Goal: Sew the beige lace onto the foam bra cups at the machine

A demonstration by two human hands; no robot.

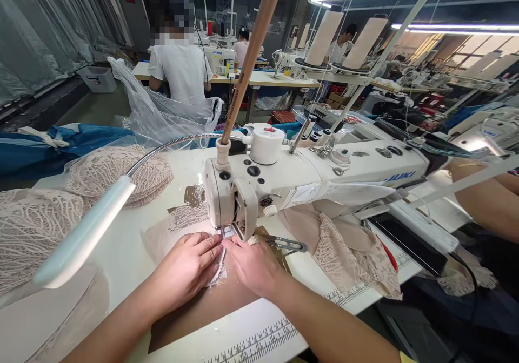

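Observation:
My left hand (192, 263) lies on beige fabric beside the needle of a white sewing machine (308, 168), its fingers stretched together and thumb hidden. My right hand (256, 266) is at the other side of the needle, its fingers curled and pinching the fabric edge by the presser foot (223, 232). A shiny, see-through strip (220, 274) shows between the hands. Beneath them is a smooth brown sheet (190, 325). Lace-patterned fabric (188, 217) extends behind my left hand. Thread snips (286, 243) lie against my right hand; whether it holds them is unclear.
A lamp (87, 233) on a bendy neck hangs over the left side. Lace pieces are stacked (121, 174) at the left, and more lace fabric (348, 249) lies right. A ruler strip (259, 347) runs along the front edge. A person (178, 71) sits ahead.

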